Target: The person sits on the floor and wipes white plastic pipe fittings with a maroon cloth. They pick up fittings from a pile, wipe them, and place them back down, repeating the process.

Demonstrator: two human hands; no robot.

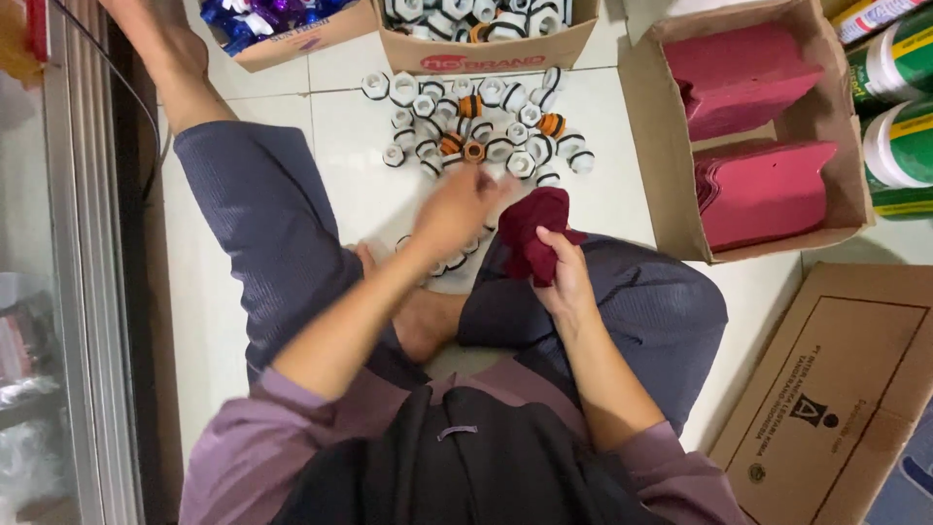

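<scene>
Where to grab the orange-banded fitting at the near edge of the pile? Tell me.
Grip the orange-banded fitting by its outer rim, from above on the near side. It lies flat, hole up, on the floor, with white fittings crowding its far side. The left hand is nearest; the right hand holds a dark red cloth.

A box of pink sheets [758, 185] — upper right; flat cardboard carton [836, 399]; green cans [899, 107].

Left hand [457, 209], blurred, perhaps open, over white fittings [476, 122]; dark red cloth [533, 233] in right hand [566, 277].
</scene>
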